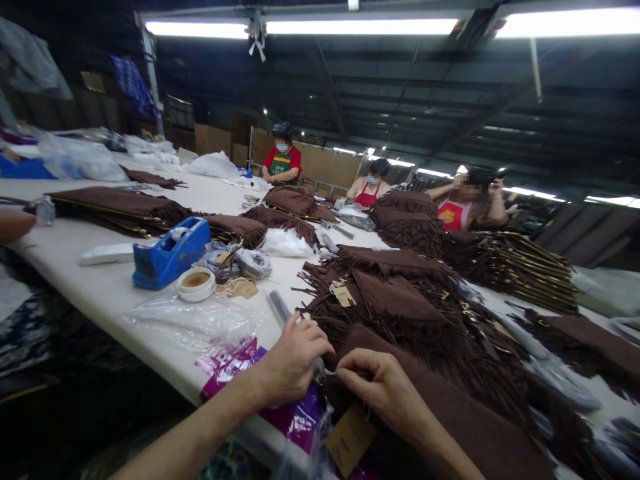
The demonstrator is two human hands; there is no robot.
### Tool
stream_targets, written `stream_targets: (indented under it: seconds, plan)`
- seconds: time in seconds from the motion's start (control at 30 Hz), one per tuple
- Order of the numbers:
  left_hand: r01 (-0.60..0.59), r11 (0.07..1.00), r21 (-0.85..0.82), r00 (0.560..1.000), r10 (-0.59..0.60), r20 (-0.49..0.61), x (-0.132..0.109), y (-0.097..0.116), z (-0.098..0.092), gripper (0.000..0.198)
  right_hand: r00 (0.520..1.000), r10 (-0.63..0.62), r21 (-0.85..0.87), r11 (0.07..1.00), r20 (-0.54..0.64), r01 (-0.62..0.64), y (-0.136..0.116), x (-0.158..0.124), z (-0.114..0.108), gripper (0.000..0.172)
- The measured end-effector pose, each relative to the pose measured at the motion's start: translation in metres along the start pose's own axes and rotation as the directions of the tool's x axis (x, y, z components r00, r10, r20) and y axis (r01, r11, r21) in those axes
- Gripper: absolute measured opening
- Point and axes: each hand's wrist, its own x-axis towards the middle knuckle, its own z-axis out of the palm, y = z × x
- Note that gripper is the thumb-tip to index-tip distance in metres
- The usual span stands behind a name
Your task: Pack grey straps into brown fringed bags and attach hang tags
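Note:
A brown fringed suede bag [450, 407] lies before me at the table's front edge. Over its near corner my right hand [383, 383] pinches a thin white string. A kraft-paper hang tag [351, 437] dangles below that hand, at the edge of the bag. My left hand [295, 360] is closed close beside it, thumb and fingers together near a small metal fitting; exactly what it grips is hidden. A grey plastic-wrapped strip [280, 307] pokes out beyond the left fingers. Beneath the left wrist lies shiny purple plastic packaging [230, 363].
More fringed bags [400, 293] are piled ahead and to the right. On the left stand a blue tape dispenser [173, 252] and a tape roll [196, 283], near clear plastic bags [190, 320]. Several co-workers sit across the white table [100, 237]; a person's arm [15, 225] shows far left.

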Motion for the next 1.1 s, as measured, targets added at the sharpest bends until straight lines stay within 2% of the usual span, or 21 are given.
stream_targets:
  seconds: [0.07, 0.13, 0.23, 0.3, 0.43, 0.6, 0.73, 0.83, 0.93, 1.0, 1.1]
  plan:
    - [0.015, 0.999, -0.049, 0.999, -0.016, -0.029, -0.002, 0.007, -0.003, 0.032, 1.000, 0.003, 0.037, 0.999, -0.015, -0.003, 0.001, 0.000, 0.000, 0.020]
    - [0.052, 0.998, -0.041, 0.999, -0.052, -0.014, -0.003, 0.014, -0.004, 0.019, 1.000, -0.008, 0.059, 0.998, -0.029, 0.010, 0.001, -0.001, 0.001, 0.022]
    - [0.088, 0.996, 0.005, 0.995, -0.089, 0.044, -0.001, 0.019, 0.001, 0.026, 0.998, -0.036, 0.093, 0.995, -0.051, 0.041, 0.002, -0.002, 0.002, 0.027]
    - [0.141, 0.990, -0.012, 0.989, -0.140, 0.043, 0.000, 0.019, 0.007, 0.027, 0.997, -0.048, 0.109, 0.992, -0.065, 0.055, 0.001, -0.003, 0.002, 0.030]
    - [0.250, 0.956, -0.156, 0.968, -0.252, 0.009, 0.002, 0.017, 0.012, 0.025, 0.996, -0.050, 0.125, 0.990, -0.075, 0.059, -0.001, -0.004, 0.001, 0.025]
    - [0.270, 0.896, -0.353, 0.955, -0.295, -0.018, 0.002, 0.015, 0.008, 0.018, 0.998, -0.011, 0.233, 0.972, -0.061, 0.024, 0.000, -0.002, 0.000, 0.023]
    - [0.317, 0.841, -0.438, 0.937, -0.349, 0.008, 0.002, 0.015, 0.003, 0.013, 1.000, 0.009, 0.303, 0.953, -0.018, -0.003, 0.000, 0.002, 0.001, 0.024]
    - [0.347, 0.831, -0.435, 0.926, -0.378, 0.017, 0.001, 0.016, 0.001, 0.013, 1.000, -0.002, 0.334, 0.942, 0.011, -0.002, 0.000, 0.005, 0.002, 0.023]
    - [0.320, 0.886, -0.335, 0.940, -0.340, -0.003, -0.002, 0.016, 0.002, 0.011, 0.999, -0.028, 0.320, 0.947, 0.023, 0.019, 0.002, 0.008, 0.002, 0.022]
    - [0.231, 0.949, -0.213, 0.970, -0.241, -0.021, -0.005, 0.015, 0.002, 0.014, 0.999, -0.032, 0.333, 0.943, 0.028, 0.021, 0.006, 0.009, 0.002, 0.022]
    - [0.059, 0.998, 0.013, 0.997, -0.060, 0.047, -0.007, 0.012, 0.002, 0.047, 0.999, -0.023, 0.396, 0.918, 0.042, 0.004, 0.012, 0.008, 0.001, 0.022]
